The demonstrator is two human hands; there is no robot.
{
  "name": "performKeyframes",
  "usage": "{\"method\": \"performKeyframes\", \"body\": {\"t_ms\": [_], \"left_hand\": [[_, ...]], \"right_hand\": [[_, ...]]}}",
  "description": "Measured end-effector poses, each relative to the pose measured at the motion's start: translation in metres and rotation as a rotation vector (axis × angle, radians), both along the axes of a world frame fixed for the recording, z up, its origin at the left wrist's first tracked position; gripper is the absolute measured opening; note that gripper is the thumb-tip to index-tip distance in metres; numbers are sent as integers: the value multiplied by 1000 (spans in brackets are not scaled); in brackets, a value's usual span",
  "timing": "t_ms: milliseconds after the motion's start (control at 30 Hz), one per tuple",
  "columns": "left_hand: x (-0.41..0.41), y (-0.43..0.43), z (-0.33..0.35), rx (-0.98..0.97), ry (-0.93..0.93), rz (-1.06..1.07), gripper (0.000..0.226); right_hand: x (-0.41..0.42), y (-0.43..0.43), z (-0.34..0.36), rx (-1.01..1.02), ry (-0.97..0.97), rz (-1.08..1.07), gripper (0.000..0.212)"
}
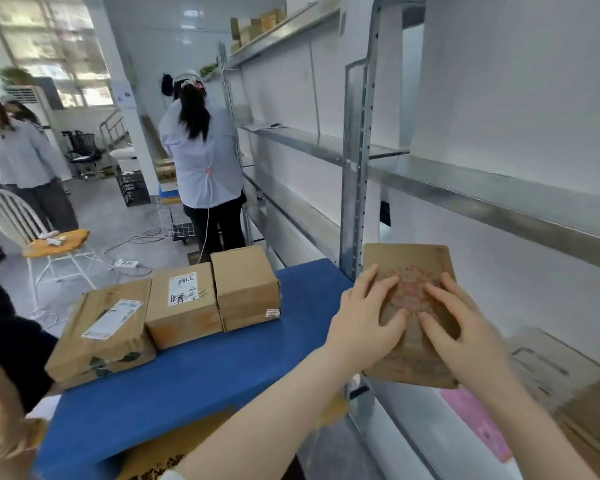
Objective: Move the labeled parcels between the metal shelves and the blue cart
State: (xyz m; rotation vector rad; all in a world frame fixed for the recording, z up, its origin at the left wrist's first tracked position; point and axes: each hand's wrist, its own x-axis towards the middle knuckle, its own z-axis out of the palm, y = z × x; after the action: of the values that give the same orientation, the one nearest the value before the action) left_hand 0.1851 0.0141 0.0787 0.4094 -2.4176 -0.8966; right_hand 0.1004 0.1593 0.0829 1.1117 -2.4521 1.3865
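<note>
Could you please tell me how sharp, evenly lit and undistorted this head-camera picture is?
Head view: the wide-angle lens bows the metal shelves; the windows are blown out; the brown parcel in the left hand and right hand is blurred, its print unreadable; the handwritten label on the middle box is legible.

Parcel depot: metal shelves (465,181), boxes (182,304), cart (194,372).
</note>
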Motion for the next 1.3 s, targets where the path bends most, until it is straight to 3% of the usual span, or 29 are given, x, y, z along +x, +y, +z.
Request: {"method": "performKeyframes", "body": {"t_ms": [300, 633, 867, 1300], "left_hand": [[-36, -174, -23, 66, -106, 101, 57], [-83, -278, -53, 8, -202, 228, 58], [-97, -315, -90, -79, -348, 350, 58], [-109, -328, -134, -288, -549, 407, 58]], "right_hand": [[-73, -194, -21, 67, -42, 195, 43], [-144, -321, -59, 99, -22, 355, 43], [-172, -376, -100, 110, -102, 515, 43], [-193, -402, -171, 143, -243, 581, 41]]}}
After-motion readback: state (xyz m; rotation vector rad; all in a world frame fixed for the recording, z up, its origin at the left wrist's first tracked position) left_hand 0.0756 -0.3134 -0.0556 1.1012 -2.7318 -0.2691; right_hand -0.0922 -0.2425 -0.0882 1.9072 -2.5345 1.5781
